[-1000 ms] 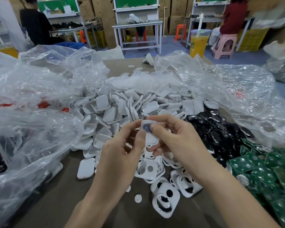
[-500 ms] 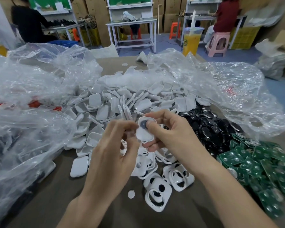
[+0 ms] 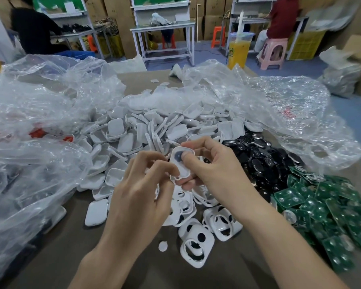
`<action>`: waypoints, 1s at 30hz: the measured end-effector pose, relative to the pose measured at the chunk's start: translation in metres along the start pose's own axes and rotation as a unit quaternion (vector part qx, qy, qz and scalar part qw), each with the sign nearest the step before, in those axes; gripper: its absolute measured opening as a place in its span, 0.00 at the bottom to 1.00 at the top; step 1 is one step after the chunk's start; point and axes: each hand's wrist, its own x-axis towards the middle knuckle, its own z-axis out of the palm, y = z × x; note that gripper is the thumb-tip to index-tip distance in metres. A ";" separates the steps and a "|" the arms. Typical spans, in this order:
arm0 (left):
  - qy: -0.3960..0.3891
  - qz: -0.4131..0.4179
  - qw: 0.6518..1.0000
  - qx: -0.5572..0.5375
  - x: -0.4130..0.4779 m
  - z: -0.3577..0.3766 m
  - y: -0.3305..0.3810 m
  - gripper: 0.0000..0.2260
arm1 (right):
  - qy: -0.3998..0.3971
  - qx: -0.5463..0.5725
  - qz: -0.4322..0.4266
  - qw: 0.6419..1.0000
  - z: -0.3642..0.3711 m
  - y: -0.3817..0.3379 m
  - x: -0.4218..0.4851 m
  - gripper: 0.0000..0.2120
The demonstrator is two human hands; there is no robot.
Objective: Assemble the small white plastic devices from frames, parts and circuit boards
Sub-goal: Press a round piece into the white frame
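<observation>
White plastic all over this desk (image 3: pixel 71 257), but the piece that matters is the frame (image 3: pixel 182 170), held up in the middle just above the loose frames (image 3: pixel 196 245) on the near side. The right hand (image 3: pixel 213 170) is wrapped round it from behind, with the thumb squashing a dark round part (image 3: pixel 177 156) into the top hole. Looks to me like it's being seated. The left hand (image 3: pixel 138 197) has its fingers curled onto the frame's left edge, I'd guess so it can't twist under that push. Supplies sit within easy reach: white shells (image 3: pixel 154 126) on the far side, black parts (image 3: pixel 265 161) to the right, green circuit boards (image 3: pixel 325 205) further right. A board probably goes in next.
</observation>
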 end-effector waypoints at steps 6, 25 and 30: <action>0.015 -0.004 0.999 -0.035 -0.003 0.002 0.001 0.12 | 0.027 0.013 -0.008 1.000 -0.009 -0.003 0.002 0.03; -0.319 0.091 0.940 0.078 0.036 0.101 0.110 0.20 | 0.186 0.091 -0.008 0.978 -0.117 -0.075 -0.008 0.05; -0.313 -0.015 0.944 -0.102 0.039 0.094 0.109 0.05 | 0.198 0.088 -0.003 0.976 -0.121 -0.057 -0.011 0.06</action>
